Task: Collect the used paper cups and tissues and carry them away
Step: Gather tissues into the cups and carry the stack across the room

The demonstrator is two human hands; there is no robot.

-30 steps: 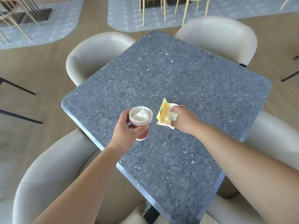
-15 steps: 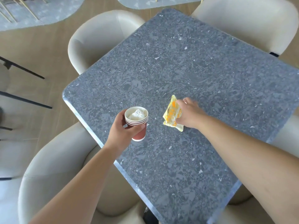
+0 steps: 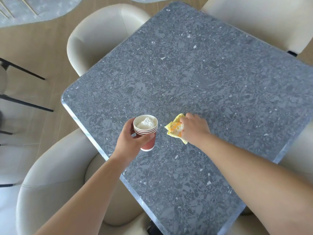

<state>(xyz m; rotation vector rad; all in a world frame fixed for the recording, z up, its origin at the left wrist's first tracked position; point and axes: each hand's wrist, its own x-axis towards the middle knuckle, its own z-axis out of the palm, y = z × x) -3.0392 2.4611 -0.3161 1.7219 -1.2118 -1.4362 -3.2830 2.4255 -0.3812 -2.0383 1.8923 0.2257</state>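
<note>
My left hand [image 3: 133, 139] grips a stack of several red paper cups [image 3: 147, 134], held upright just above the near left part of the dark speckled table [image 3: 194, 73]. A crumpled white tissue [image 3: 147, 122] lies inside the top cup. To the right of the cups, my right hand [image 3: 194, 128] holds a crumpled yellow and orange wrapper [image 3: 174, 128] against the tabletop, fingers curled over it. Part of the wrapper is hidden under that hand.
Cream upholstered chairs stand round the table: one at the far left [image 3: 101, 36], one at the far right [image 3: 264, 17], one near left [image 3: 55, 184]. Black chair legs [image 3: 25, 72] cross the wooden floor at the left.
The view has shifted closer and down over the table. My right hand has crumpled the yellow wrapper smaller and pressed it lower. The cup stack stays in my left hand.
</note>
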